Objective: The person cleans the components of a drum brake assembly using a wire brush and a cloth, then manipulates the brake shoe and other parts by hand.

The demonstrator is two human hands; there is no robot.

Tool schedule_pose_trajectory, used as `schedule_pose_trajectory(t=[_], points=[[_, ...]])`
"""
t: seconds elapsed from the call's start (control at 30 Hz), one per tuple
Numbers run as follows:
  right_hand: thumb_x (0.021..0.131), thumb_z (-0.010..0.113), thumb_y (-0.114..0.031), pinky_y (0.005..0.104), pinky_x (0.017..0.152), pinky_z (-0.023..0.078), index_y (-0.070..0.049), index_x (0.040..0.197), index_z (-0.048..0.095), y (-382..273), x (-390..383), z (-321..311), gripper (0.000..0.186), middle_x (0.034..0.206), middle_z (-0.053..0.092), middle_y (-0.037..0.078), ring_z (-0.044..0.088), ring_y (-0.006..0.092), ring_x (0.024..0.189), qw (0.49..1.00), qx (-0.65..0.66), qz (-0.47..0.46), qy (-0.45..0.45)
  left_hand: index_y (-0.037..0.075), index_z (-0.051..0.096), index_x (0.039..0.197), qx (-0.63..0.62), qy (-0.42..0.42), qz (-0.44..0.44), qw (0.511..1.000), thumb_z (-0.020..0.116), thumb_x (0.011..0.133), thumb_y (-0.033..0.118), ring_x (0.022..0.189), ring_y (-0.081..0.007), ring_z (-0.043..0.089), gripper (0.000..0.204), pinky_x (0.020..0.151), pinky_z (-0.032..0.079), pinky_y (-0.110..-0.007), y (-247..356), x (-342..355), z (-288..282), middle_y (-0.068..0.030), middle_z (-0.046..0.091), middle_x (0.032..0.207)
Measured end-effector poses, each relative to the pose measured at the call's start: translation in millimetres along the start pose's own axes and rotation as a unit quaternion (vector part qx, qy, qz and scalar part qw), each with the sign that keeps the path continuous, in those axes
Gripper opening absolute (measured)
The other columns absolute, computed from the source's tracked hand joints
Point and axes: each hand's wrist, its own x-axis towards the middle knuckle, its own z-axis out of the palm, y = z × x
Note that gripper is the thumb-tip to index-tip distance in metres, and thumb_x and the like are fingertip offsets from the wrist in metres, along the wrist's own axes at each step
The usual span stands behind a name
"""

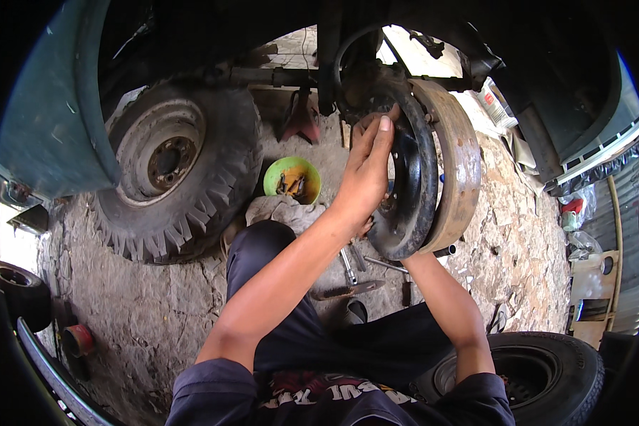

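Observation:
A round black backing plate [424, 192] of a wheel brake stands on edge before me, under the vehicle. A curved, worn brake shoe [461, 167] stands along its right side. My left hand [368, 160] is at the plate's left face, fingers bent and thumb tip close to them; whatever they grip is too small or hidden to name. From below, my right forearm [440, 284] reaches up behind the lower end of the brake shoe, which hides most of that hand and its fingers.
A large treaded tire [227, 170] leans at the left, and another tire [582, 366] lies at lower right. A green bowl [273, 177] holds small parts beside a grey rag [284, 211]. A wire brush [348, 290] and a socket tool [348, 268] lie on the stone floor.

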Motion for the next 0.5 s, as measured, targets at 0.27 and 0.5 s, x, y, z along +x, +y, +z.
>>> schedule_pose_trajectory(t=[0.27,0.5], points=[[0.100,0.046,-0.044,0.0260,0.068,0.040,-0.002,0.113,0.054,7,3,-17,0.044,0.089,0.045,0.008,0.044,0.0159,0.077,0.996,-0.010,0.059,0.063,0.001,0.054,0.115,0.204,0.152,0.170,0.952,0.056,0.100,0.039,0.102,-0.0215,0.051,0.041,0.093,0.040,-0.033,-23,23,-18,-0.0136,0.054,0.109],[0.097,0.051,-0.043,0.0265,0.070,0.040,0.001,0.109,0.048,4,-1,-38,0.045,0.088,0.044,0.007,0.045,0.0153,0.078,0.990,0.082,0.111,0.001,-0.007,0.040,0.136,0.012,0.209,-0.052,0.977,0.064,0.092,0.054,0.125,-0.0229,0.043,0.079,0.105,0.033,-0.034,-74,38,-52,-0.0185,0.046,0.136]])
